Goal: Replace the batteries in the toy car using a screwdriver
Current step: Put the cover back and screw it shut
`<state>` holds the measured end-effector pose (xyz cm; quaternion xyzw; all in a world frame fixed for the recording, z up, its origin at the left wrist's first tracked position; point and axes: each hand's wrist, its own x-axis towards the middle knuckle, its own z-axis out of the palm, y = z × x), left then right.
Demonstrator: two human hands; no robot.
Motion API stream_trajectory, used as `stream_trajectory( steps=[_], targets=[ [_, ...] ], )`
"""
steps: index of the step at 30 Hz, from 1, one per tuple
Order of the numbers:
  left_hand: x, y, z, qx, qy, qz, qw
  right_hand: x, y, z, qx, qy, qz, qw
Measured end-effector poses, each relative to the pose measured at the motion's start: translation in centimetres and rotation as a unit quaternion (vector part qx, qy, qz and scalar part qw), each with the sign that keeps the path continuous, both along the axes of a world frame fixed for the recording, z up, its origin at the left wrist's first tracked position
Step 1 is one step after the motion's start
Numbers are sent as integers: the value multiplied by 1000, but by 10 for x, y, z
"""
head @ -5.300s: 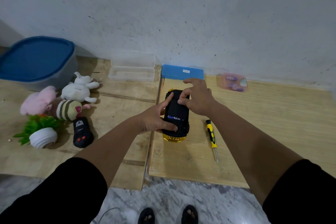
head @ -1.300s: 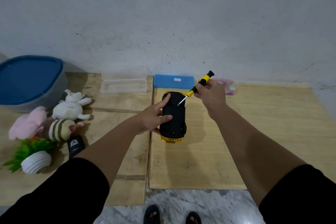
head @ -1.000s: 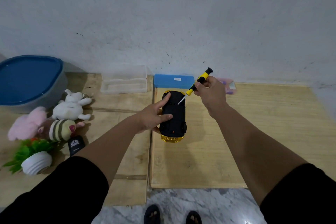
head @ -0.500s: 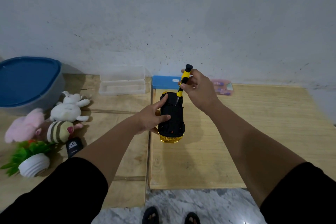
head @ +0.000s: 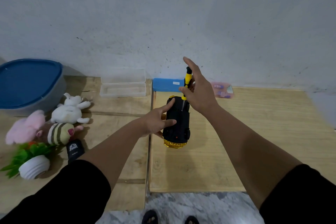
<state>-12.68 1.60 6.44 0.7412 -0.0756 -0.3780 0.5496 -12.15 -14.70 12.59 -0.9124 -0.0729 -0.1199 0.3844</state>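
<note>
Car [head: 177, 122] belly-up at frame centre on the right-hand board [head: 236, 132], black underside showing, gold nose toward the lower edge. Left hand [head: 155, 120] laid flat along the car's left flank, fingers spread, index stretched toward the far end, thumb across the chassis; pinning rather than gripping.

Screwdriver [head: 186, 85] now upright just above centre, yellow-and-black handle topmost, shaft dropping to the far end of the underside. Half a second ago gripped whole in a closed right fist and only reaching vertical; a second ago slanted with its tip in the air beside the car. Right hand [head: 197, 90] since loosened: thumb and a lower finger pinched on the handle, the other fingers fanned upward past the cap. Looks like a regrip between twists. Tip probably seated in the battery-cover screw, though the screw itself too small and dark to make out.

Meaning for the task: aiming over, unscrewing apparently begun. Cover not yet off, no cells exposed. Pink battery pack [head: 221, 90] untouched against the wall at upper right of centre, beside the blue case [head: 166, 84]. Main risk: driver tipping or skipping off the head during the loose grip.
</note>
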Motion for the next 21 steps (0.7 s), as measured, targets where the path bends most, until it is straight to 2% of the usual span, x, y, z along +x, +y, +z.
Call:
stream_trajectory(
  steps=[7,14,21],
  targets=[
    [7,7,3,6,-15,27,999,1,-6,-6,11,-23,-54,998],
    [11,6,4,12,-14,31,999,3,-7,-5,46,-26,-57,997],
    [13,10,4,28,-24,37,999,6,-14,-2,-10,20,-55,998]
  ],
)
